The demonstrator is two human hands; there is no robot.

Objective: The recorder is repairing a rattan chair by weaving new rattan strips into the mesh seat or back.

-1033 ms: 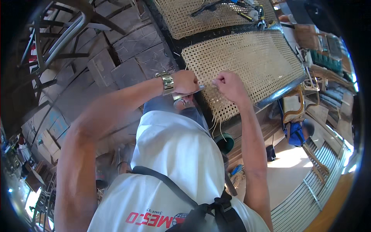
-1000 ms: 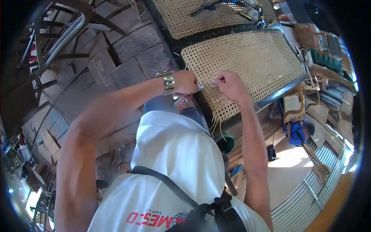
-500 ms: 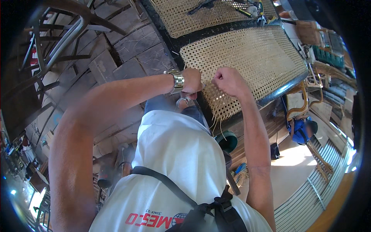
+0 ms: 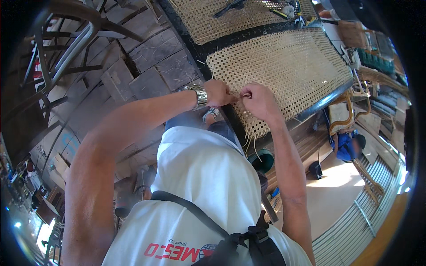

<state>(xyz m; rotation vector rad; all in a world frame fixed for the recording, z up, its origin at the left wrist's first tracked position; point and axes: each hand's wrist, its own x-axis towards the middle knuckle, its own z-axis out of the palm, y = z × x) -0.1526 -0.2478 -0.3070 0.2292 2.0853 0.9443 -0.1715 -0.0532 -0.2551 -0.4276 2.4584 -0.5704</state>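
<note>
Pale cane is what's under the hands here: a woven panel (image 4: 284,62) lying in a black frame (image 4: 242,39), right in front of the person. Left hand (image 4: 217,93) is at the panel's near left corner, back of the hand up, fingers curled in and closed. That elbow is bent way out to the side, so the forearm cuts across to the right, with a metal watch (image 4: 200,95) on the wrist. Right hand (image 4: 259,101) is over the cane itself, closed too, thumb and finger pinched together and pointing back at the left one. Its arm comes up much straighter from the lower right. The fingertips of the two hands are just beside each other; can't tell if either has a strand pinched in there, it's too small to make out. Loose strands (image 4: 254,148) hang off the near corner, close to a green bucket (image 4: 265,168). Pliers (image 4: 299,21) sit beyond the panel's far end, and off to the right there's someone in blue (image 4: 345,148).
</note>
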